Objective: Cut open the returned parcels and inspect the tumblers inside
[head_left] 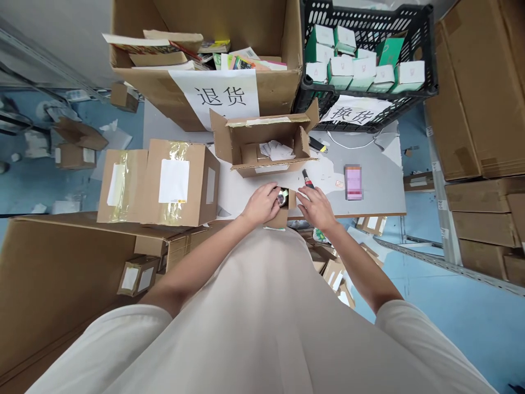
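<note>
A small cardboard box point(276, 220) stands with its flaps up at the table's front edge, against my body. Inside it shows a round, shiny, dark-and-pale item point(282, 197), too small to name. My left hand point(261, 205) is closed on the box's left side, fingers bent at its opening. At the right flap, my right hand point(315, 207) has its fingers apart and holds nothing; whether the fingertips touch the flap I cannot tell. Just behind that hand lies a red-and-black cutter-like tool point(307, 178). An open carton point(268, 168) with crumpled white paper point(276, 150) sits beyond the small box.
Two taped cartons point(174, 210) stand at left. Behind are a large box of books point(135, 90) and a black crate point(369, 93) of green-and-white boxes. A phone point(353, 182) and a yellow-black cutter point(318, 144) lie on the white table point(332, 156). Stacked cartons point(479, 197) stand right.
</note>
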Tool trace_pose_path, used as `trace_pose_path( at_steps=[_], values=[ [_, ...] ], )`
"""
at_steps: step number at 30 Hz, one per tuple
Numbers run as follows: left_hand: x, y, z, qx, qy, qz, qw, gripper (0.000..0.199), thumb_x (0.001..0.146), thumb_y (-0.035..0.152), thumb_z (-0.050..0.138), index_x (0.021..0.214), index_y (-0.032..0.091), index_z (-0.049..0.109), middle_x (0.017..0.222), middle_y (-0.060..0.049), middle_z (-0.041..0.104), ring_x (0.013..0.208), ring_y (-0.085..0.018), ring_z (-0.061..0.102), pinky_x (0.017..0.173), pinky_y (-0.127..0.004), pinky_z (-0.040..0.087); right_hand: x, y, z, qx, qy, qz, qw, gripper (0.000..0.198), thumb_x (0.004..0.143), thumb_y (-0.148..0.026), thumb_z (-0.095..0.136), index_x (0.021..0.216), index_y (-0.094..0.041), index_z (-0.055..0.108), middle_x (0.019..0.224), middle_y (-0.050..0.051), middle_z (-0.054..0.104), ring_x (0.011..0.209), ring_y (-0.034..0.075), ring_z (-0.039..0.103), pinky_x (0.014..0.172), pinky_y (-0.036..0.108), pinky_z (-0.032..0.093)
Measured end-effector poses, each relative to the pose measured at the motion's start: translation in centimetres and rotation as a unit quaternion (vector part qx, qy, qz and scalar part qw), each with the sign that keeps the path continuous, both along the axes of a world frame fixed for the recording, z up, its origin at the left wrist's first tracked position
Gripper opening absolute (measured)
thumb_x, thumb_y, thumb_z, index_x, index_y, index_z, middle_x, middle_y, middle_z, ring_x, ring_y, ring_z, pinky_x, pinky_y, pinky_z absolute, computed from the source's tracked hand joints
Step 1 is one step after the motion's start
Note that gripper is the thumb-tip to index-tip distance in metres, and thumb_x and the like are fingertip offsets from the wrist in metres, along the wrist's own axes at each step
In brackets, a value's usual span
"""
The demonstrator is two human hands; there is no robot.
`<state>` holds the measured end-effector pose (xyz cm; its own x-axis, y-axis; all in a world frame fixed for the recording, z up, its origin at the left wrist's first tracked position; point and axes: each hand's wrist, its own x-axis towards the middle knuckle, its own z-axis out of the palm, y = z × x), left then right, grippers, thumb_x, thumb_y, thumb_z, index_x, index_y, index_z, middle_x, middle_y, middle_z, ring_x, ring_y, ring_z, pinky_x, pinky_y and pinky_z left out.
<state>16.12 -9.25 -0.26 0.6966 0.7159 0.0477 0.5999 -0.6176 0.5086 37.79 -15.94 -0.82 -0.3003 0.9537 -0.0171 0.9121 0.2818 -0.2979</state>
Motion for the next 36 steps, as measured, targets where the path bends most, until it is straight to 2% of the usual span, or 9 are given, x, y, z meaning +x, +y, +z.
trace_pose_path(
  at_steps=[5, 9, 12, 15, 18, 21, 24, 30, 36],
  values=[
    [-1.0, -0.5, -1.7, -0.038, -0.089, 0.096, 0.991, 0.043, 0.089, 0.014, 0.037, 0.129, 0.009, 0.053, 0.143, -0.017, 0.047, 0.133, -0.024, 0.046, 0.111, -0.040, 0.041, -2.9, -0.4, 2.7, 0.056, -0.024, -0.010, 0.998, 0.046, 0.091, -0.006, 0.037, 0.132, -0.016, 0.055, 0.131, 0.016, 0.058, 0.114, 0.026, 0.054, 0.095, 0.042, 0.043],
    [-0.9, -0.6, -2.3, -0.056, -0.121, 0.109, 0.985, 0.047, 0.088, 0.015, 0.038, 0.133, 0.009, 0.050, 0.144, -0.017, 0.047, 0.134, -0.023, 0.047, 0.113, -0.040, 0.040, -5.0, -0.5, 3.6, 0.055, -0.004, 0.068, 0.996, 0.039, 0.093, -0.012, 0.040, 0.126, -0.018, 0.060, 0.127, 0.013, 0.062, 0.108, 0.025, 0.057, 0.089, 0.040, 0.047],
    [-0.9, -0.6, -2.4, -0.063, -0.098, 0.070, 0.991, 0.051, 0.086, 0.011, 0.037, 0.136, 0.010, 0.047, 0.145, -0.017, 0.047, 0.135, -0.024, 0.044, 0.112, -0.042, 0.040, -4.9, -0.4, 2.4, 0.025, 0.020, 0.067, 0.997, 0.033, 0.094, -0.013, 0.042, 0.116, -0.017, 0.066, 0.123, 0.013, 0.064, 0.104, 0.024, 0.059, 0.089, 0.039, 0.049],
    [-0.6, -0.7, -1.9, -0.046, -0.033, -0.027, 0.998, 0.056, 0.085, 0.011, 0.038, 0.141, 0.008, 0.041, 0.150, -0.019, 0.039, 0.143, -0.027, 0.032, 0.114, -0.047, 0.034, -3.7, -0.5, 0.5, 0.007, 0.055, 0.028, 0.998, 0.032, 0.095, -0.014, 0.040, 0.113, -0.015, 0.067, 0.122, 0.013, 0.064, 0.109, 0.023, 0.058, 0.093, 0.037, 0.049],
    [0.0, -0.8, -0.9, -0.022, 0.020, -0.092, 0.995, 0.070, 0.085, 0.029, 0.050, 0.148, 0.007, 0.029, 0.157, -0.022, 0.025, 0.147, -0.034, 0.019, 0.115, -0.057, 0.021, -2.9, -0.6, -0.4, 0.009, 0.068, -0.001, 0.998, 0.034, 0.096, -0.016, 0.037, 0.112, -0.015, 0.068, 0.122, 0.013, 0.063, 0.113, 0.023, 0.056, 0.096, 0.037, 0.048],
    [0.9, -0.8, -0.1, -0.011, 0.055, -0.090, 0.994, 0.091, 0.079, 0.052, 0.059, 0.151, 0.010, 0.022, 0.157, -0.022, 0.024, 0.147, -0.038, 0.017, 0.115, -0.063, 0.010, -2.7, -0.6, 0.3, 0.002, 0.039, 0.005, 0.999, 0.033, 0.095, -0.018, 0.039, 0.113, -0.016, 0.067, 0.123, 0.012, 0.063, 0.112, 0.024, 0.055, 0.094, 0.038, 0.045],
    [1.5, -0.7, -0.2, -0.004, 0.084, -0.050, 0.995, 0.091, 0.079, 0.051, 0.062, 0.150, 0.010, 0.024, 0.150, -0.023, 0.038, 0.143, -0.037, 0.027, 0.115, -0.062, 0.005, -2.6, -0.5, 1.9, -0.011, -0.047, 0.009, 0.999, 0.030, 0.095, -0.019, 0.041, 0.112, -0.017, 0.065, 0.121, 0.012, 0.064, 0.107, 0.026, 0.052, 0.092, 0.042, 0.036],
    [1.4, -0.3, -2.4, -0.010, 0.032, -0.004, 0.999, 0.082, 0.080, 0.051, 0.064, 0.144, 0.010, 0.034, 0.134, -0.021, 0.053, 0.125, -0.034, 0.051, 0.113, -0.052, 0.028, -3.2, -0.5, 3.4, -0.026, -0.125, -0.077, 0.989, 0.028, 0.096, -0.029, 0.044, 0.115, -0.017, 0.061, 0.118, 0.013, 0.065, 0.105, 0.028, 0.047, 0.092, 0.046, 0.022],
    [1.5, -0.5, -5.4, -0.038, -0.108, 0.015, 0.993, 0.073, 0.079, 0.040, 0.065, 0.139, 0.010, 0.037, 0.137, -0.020, 0.050, 0.126, -0.030, 0.051, 0.104, -0.042, 0.045, -5.8, 0.9, 3.1, -0.074, -0.117, -0.194, 0.971, 0.033, 0.090, -0.046, 0.052, 0.105, -0.018, 0.058, 0.108, 0.016, 0.068, 0.101, 0.030, 0.050, 0.091, 0.047, 0.021]
  ],
)
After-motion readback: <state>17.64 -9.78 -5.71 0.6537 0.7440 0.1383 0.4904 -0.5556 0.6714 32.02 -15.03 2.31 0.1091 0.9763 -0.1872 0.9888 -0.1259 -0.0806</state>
